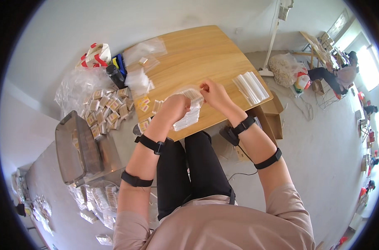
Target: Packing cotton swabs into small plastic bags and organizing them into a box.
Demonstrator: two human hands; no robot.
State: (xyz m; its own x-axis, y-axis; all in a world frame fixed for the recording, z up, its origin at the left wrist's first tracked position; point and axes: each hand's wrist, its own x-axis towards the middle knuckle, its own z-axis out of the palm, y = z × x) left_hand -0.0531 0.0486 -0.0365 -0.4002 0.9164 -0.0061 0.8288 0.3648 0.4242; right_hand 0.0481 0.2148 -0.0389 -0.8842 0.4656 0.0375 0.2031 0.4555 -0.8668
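At the near edge of the wooden table (197, 50), a clear plastic bag (192, 94) lies between my hands with a row of thin pale sticks showing in it. My left hand (177, 107) is closed at the bag's left side, its fingertips partly hidden. On the other side, my right hand (215, 94) pinches the bag's right edge between thumb and fingers. Just below lies a pile of clear plastic bags (187, 120), partly behind my left hand. A short row of pale sticks (157, 106) and yellow-and-white cards (142, 103) sit left of my left hand.
A stack of white plastic sleeves (252, 87) lies at the table's right. Many small packs (108, 110) are heaped to the left, beside a grey plastic bin (79, 146) and a black bottle (115, 75). An open cardboard box (273, 116) stands under the right corner. Another person (341, 77) sits far right.
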